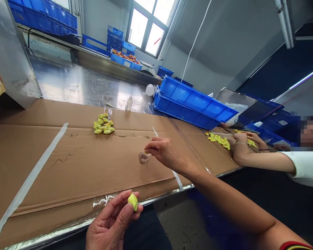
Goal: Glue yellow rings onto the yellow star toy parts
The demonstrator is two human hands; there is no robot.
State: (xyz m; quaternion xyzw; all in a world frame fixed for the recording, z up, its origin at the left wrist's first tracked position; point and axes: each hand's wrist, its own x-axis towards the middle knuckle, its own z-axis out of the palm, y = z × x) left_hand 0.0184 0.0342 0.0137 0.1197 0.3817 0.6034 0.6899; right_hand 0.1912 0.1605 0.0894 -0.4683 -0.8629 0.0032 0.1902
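My left hand (114, 218) pinches a small yellow-green puffy piece (133, 202) between thumb and fingers, just off the table's front edge. Over the cardboard, my right hand (163, 151) has its fingers pressed together at the rim of a small round clear dish (143, 158). Something pale shows at those fingertips, too small to name. Dark specks lie around the dish. Farther back on the cardboard sits a small pile of similar yellow-green pieces (103, 124), some with orange marks.
Brown cardboard (94, 166) with white tape strips covers the table. A small bottle (129, 103) stands behind it, near stacked blue crates (193, 104). At the right, a co-worker's hands (241, 139) are among more yellow pieces (219, 140). A blue bin (126, 63) of orange pieces sits at the back.
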